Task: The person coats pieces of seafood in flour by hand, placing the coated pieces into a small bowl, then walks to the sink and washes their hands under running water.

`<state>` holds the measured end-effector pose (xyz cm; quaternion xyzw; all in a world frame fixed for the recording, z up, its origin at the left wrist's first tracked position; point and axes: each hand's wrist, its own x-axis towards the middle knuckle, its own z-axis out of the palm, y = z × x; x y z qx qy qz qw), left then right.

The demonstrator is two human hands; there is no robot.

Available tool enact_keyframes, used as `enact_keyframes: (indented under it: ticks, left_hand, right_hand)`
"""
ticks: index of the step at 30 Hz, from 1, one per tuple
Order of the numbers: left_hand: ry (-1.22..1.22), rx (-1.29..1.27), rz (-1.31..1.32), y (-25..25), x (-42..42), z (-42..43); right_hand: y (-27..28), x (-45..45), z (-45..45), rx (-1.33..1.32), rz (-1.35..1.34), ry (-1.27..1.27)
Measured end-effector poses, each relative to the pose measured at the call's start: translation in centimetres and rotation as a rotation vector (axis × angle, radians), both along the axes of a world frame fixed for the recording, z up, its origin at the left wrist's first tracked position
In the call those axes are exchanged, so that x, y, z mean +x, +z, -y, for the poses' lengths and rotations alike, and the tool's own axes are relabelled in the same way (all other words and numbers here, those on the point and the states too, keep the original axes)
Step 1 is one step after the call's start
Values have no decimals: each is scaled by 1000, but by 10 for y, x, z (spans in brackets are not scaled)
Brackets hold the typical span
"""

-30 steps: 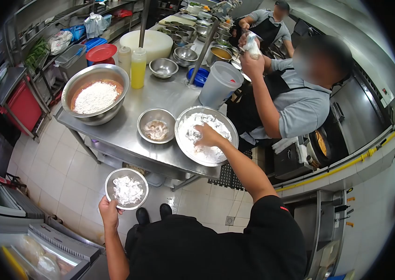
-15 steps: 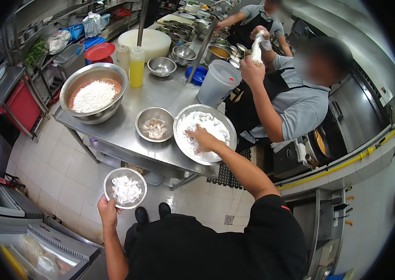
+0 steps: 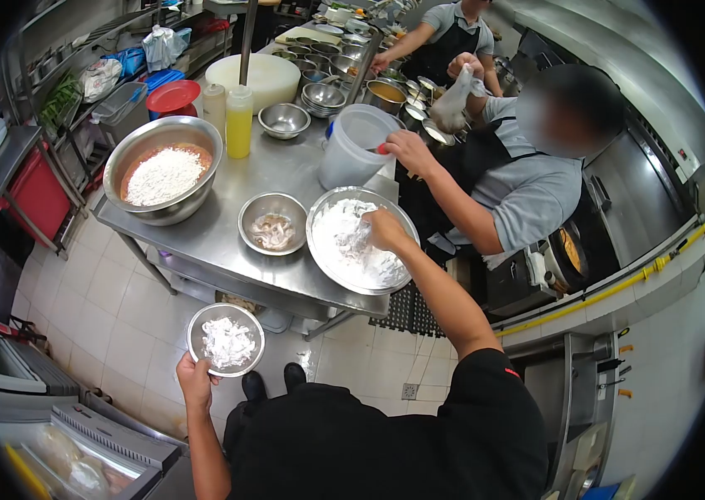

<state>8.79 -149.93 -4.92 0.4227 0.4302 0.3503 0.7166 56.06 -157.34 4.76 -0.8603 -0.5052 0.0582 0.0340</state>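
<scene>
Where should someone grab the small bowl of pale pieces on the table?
I'd take the small bowl by its rim at the picture's left, coming from that side and pinching over the edge. It sits upright with its raised rim free there, while the larger powder-filled bowl stands close against its right.

Commercial kitchen, steel worktable [image 3: 281,167], 2 black aprons [image 3: 446,52]

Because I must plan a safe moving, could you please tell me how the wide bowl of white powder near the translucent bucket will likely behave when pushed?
The wide bowl would probably slide rather than tip, being broad and low. It may slide easily, as the tabletop looks like smooth metal. The powder could spill if tilted, since it looks loose and uneven.
</scene>
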Motion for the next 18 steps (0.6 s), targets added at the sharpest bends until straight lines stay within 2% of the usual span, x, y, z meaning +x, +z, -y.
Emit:
enact_keyframes:
  ticks: [1,3,6,9,13,15,18]
  left_hand:
    - [7,-3,-1,1,1,0]
    - [13,0,-1,0,1,0]
    - [29,-2,1,1,1,1]
    - [38,-7,7,1,2,2]
    - [18,5,-6,-5,-1,1]
    - [28,-3,-2,-5,-2,2]
    - [22,-4,8,-2,1,-1]
  right_hand:
    - [2,0,0,0,0,0]
    - [16,-7,0,-9,-214,142]
    - [20,-12,2,-46,-188,163]
    - [-18,-19,12,-131,-65,57]
    - [-46,3,5,-36,-136,105]
    - [-22,-1,0,-97,-114,84]
    - [1,-3,0,-12,-124,278]
